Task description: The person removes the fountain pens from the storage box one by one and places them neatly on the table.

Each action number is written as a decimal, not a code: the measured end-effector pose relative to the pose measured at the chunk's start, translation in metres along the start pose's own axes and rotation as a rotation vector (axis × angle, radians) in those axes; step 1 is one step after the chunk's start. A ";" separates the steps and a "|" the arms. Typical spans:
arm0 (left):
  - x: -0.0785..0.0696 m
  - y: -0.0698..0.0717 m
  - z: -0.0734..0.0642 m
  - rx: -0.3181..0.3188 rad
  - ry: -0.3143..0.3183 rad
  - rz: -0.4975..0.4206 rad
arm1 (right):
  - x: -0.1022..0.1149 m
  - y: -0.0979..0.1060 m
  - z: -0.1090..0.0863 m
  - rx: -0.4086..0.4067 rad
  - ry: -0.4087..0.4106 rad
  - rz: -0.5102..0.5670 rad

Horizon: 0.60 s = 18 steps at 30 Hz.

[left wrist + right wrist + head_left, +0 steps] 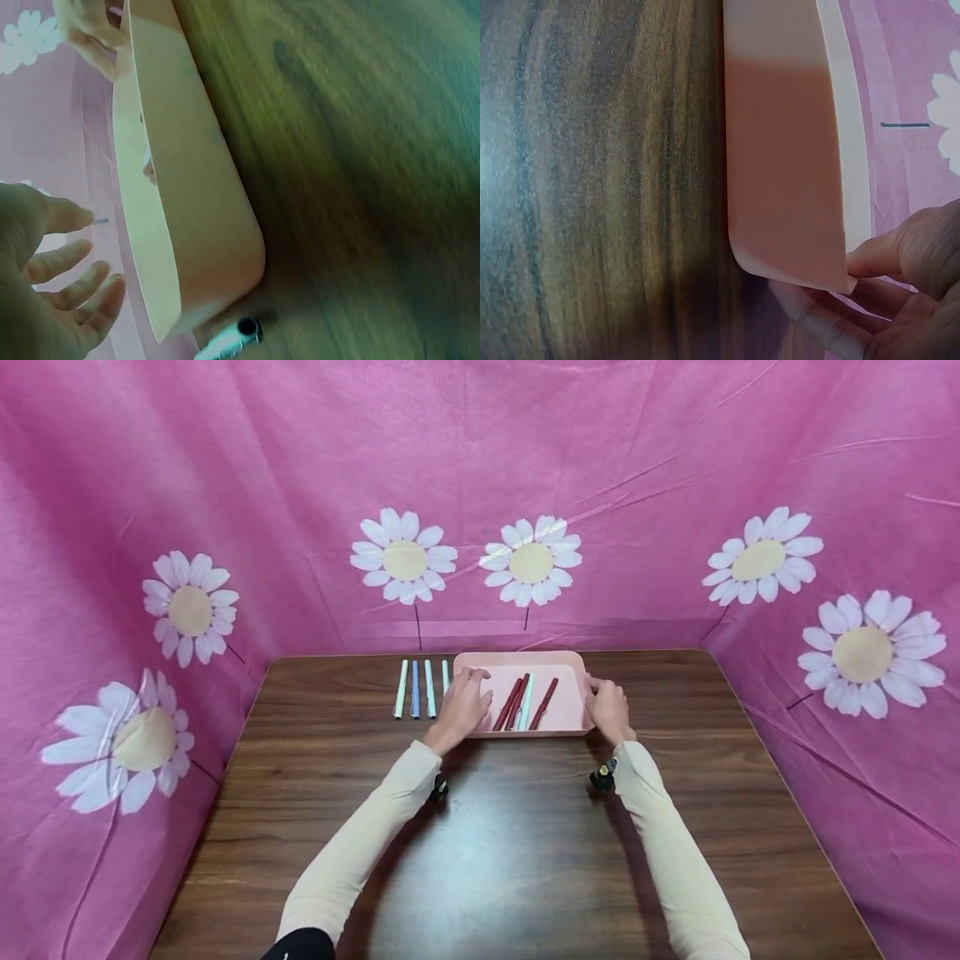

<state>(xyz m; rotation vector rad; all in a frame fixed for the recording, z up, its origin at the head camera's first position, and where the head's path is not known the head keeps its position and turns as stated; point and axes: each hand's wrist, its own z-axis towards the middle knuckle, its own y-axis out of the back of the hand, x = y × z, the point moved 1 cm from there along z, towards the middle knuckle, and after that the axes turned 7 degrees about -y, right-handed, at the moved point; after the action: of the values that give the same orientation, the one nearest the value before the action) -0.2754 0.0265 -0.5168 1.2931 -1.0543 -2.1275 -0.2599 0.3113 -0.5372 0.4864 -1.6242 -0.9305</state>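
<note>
A shallow pink tray [517,660] lies at the back of the table. Inside it are three dark red pens [544,703] and a mint pen [526,700], slanting toward the back right. My left hand [465,703] hovers over the tray's left end; in the left wrist view its fingers [79,289] are loosely bent, apart from the wall, and hold nothing. At the right end, my right hand [608,708] grips the tray's corner, its thumb [876,256] on the rim and the other fingers under the outside of the wall.
Left of the tray stands a row of pens: a pale green pen [401,689], a blue pen [416,690], a light cyan pen [430,689] and another light pen [446,675] partly behind my left hand. A pink daisy-print curtain [465,460] surrounds the wooden table [480,860].
</note>
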 end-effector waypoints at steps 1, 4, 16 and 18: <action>-0.001 -0.002 0.000 0.025 0.003 0.001 | 0.000 0.000 -0.001 0.000 0.004 -0.003; -0.007 -0.008 -0.001 0.101 0.015 0.003 | 0.001 0.000 -0.001 -0.015 0.017 -0.013; -0.016 -0.025 -0.003 0.271 0.128 0.072 | 0.004 0.000 -0.007 -0.033 0.016 -0.037; -0.016 -0.026 -0.003 0.274 0.133 0.080 | 0.004 0.000 -0.008 -0.030 0.025 -0.035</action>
<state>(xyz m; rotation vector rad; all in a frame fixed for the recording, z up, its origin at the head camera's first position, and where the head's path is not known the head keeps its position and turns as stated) -0.2645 0.0524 -0.5294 1.4669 -1.3509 -1.8582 -0.2534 0.3061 -0.5340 0.5054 -1.5809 -0.9700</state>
